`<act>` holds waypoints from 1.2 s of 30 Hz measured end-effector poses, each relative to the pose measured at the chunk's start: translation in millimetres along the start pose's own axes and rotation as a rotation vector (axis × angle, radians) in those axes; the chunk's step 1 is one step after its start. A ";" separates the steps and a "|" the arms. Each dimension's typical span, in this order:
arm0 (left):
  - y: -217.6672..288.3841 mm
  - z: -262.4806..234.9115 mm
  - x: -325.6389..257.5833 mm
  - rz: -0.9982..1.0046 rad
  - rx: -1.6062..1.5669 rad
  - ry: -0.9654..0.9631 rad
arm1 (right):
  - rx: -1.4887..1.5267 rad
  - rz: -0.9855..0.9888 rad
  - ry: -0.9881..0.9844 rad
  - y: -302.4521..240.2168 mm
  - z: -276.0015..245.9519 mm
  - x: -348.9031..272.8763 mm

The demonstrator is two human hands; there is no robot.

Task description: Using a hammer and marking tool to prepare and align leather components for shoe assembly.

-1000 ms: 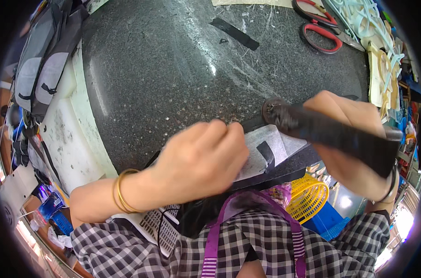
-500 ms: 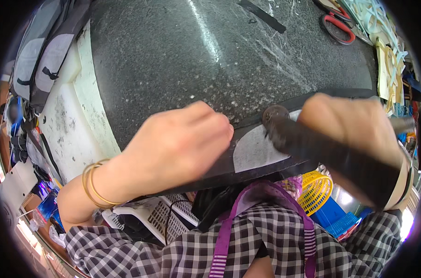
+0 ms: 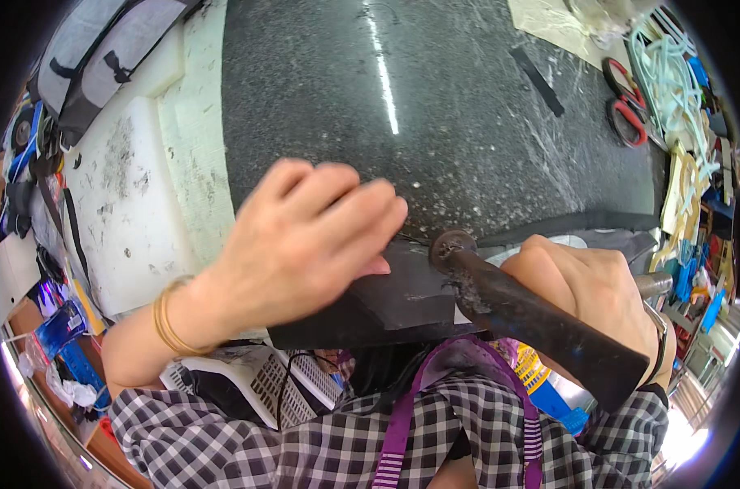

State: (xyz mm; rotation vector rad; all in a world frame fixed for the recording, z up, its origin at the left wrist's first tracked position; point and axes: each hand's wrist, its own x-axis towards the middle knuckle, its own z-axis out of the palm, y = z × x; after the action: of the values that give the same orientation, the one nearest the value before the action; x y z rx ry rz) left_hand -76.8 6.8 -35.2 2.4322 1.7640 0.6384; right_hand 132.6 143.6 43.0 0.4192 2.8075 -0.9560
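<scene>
Head view: left hand (image 3: 305,244) still pressed flat on dark sheet (image 3: 386,306) at near edge of counter (image 3: 321,98). Right hand (image 3: 590,297) clamped on hammer (image 3: 533,318); head now lower, touching sheet. Scissors (image 3: 626,110) far right.

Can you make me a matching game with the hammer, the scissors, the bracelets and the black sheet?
Things:
1. hammer
2. scissors
3. gold bracelets
4. black sheet

Where:
A. under the left hand
B. far side of the dark stone table, red handles
C. on the left wrist
D. gripped in the right hand

Pairs: 1-D, 2-B, 3-C, 4-A
</scene>
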 end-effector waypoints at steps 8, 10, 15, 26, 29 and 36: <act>29.4 18.9 -23.8 -0.108 -0.136 0.251 | -0.093 0.039 -0.047 6.7 -1.2 -1.2; 34.8 16.5 -22.8 -0.135 -0.086 0.203 | 0.009 -0.012 0.130 12.9 -3.2 13.2; 45.0 11.3 -7.4 -0.100 -0.001 0.100 | -0.097 0.127 -0.129 -2.7 -5.3 9.1; 42.4 14.4 -29.6 -0.265 -0.193 0.163 | 0.012 -0.290 -0.056 12.2 -5.9 40.6; 11.2 -1.8 -13.0 -0.323 0.006 0.104 | -0.449 -0.524 0.256 58.6 -26.6 61.5; 73.1 20.5 56.7 0.346 0.023 0.006 | -0.565 -0.454 0.487 114.2 -28.6 59.4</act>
State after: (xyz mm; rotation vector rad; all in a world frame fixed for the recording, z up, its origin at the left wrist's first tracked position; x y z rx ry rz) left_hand 10.6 38.1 -16.1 2.7802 1.3662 0.6534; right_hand 109.9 260.5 -13.5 -0.0855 3.5143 -0.0561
